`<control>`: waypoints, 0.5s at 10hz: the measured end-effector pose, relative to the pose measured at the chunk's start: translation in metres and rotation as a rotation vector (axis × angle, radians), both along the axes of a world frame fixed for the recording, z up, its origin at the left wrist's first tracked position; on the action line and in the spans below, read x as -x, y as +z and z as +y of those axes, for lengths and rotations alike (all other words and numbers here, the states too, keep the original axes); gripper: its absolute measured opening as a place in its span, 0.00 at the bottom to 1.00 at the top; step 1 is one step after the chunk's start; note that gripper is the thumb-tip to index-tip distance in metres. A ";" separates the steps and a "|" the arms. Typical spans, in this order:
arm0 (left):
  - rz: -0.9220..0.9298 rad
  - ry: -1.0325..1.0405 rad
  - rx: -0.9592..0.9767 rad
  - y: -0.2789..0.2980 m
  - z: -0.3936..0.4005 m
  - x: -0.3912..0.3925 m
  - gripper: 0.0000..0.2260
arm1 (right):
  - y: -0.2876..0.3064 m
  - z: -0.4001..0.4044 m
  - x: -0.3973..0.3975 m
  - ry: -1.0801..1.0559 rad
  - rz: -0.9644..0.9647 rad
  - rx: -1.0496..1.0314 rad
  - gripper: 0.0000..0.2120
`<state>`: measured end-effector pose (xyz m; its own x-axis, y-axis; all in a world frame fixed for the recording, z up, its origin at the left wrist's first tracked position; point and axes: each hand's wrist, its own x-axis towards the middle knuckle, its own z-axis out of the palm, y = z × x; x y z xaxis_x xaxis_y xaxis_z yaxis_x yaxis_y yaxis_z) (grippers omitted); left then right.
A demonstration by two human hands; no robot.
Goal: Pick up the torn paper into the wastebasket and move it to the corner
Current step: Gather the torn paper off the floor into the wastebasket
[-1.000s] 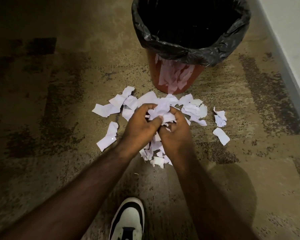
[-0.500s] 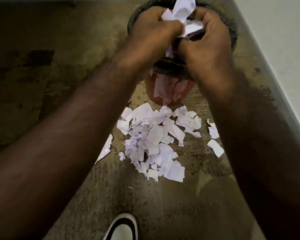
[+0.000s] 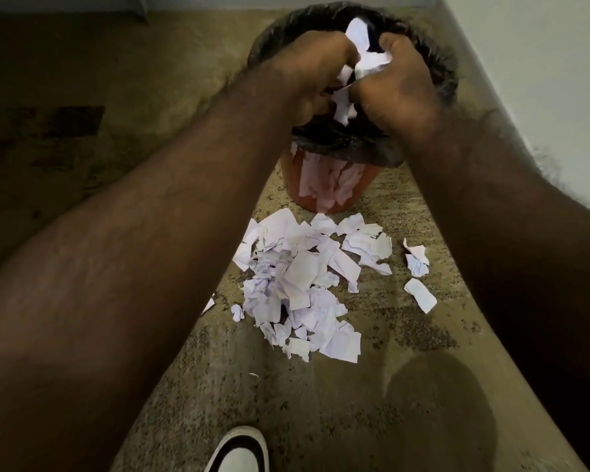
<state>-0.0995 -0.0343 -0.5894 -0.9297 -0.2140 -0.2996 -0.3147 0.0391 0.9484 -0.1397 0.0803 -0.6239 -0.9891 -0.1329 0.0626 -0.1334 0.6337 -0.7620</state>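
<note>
An orange-red wastebasket lined with a black plastic bag stands on the floor near the wall. Over its mouth my left hand and my right hand press together around a bunch of white torn paper, with scraps sticking out above and below the fingers. A pile of torn paper lies on the floor in front of the basket, and a few loose scraps sit to its right. My arms hide much of the basket's rim.
A white wall with a grey skirting runs along the right side. Mottled brown floor spreads to the left. My black-and-white shoe shows at the bottom edge.
Both hands rose from the floor pile with a bunch of paper and now hold it over the wastebasket's mouth, a little lower than half a second ago.
</note>
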 end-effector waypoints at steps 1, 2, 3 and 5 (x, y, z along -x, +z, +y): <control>0.006 0.022 -0.031 0.007 -0.003 -0.005 0.07 | 0.010 0.000 -0.008 -0.020 -0.001 0.052 0.32; 0.041 0.043 0.027 -0.001 -0.010 0.002 0.06 | 0.015 0.003 -0.016 -0.022 -0.001 0.099 0.34; 0.154 0.056 0.039 -0.007 -0.025 -0.005 0.07 | 0.017 0.019 -0.027 -0.013 0.067 0.194 0.29; 0.473 0.453 0.111 -0.031 -0.088 -0.034 0.09 | 0.002 0.080 -0.043 -0.229 0.421 0.502 0.19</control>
<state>-0.0658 -0.1223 -0.6202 -0.7664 -0.6208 0.1652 0.1265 0.1063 0.9863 -0.0969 0.1604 -0.6221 -0.8668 0.2218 0.4467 -0.3872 0.2652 -0.8830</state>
